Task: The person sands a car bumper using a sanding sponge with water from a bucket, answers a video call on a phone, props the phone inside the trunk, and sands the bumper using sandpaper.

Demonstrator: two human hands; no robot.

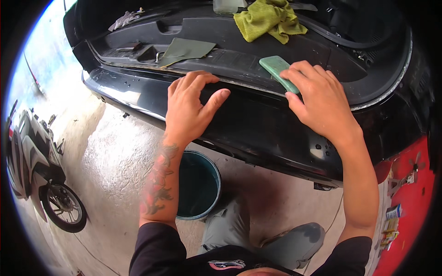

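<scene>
So your right hand (318, 96), around 2 o'clock, has hold of a flat green block (274, 68): fingers over the near end, thumb tucked along the lower side, far end sticking out toward 11 o'clock from your fingers. The block sits between 1 and 2 o'clock in the view, up by the long edge of that glossy black car panel (258, 115).

Your left hand (189, 103), between 10 and 11, isn't gripping anything. Thumb's spread wide from the fingers, which curl loosely near the same edge. Honestly can't tell from this angle if those fingertips touch the panel or just hang over it.

Past the edge you've got an olive-grey sheet (186, 50) lying flat just past 11 o'clock, and a crumpled yellow-green cloth (270, 20) close to 1. There's a few water drops (322, 149) on the panel at 3, right beside your right forearm. Round dark bucket (218, 180) on the floor at 7, partly behind your left forearm, and a motorbike (34, 158) parked near 9.
</scene>
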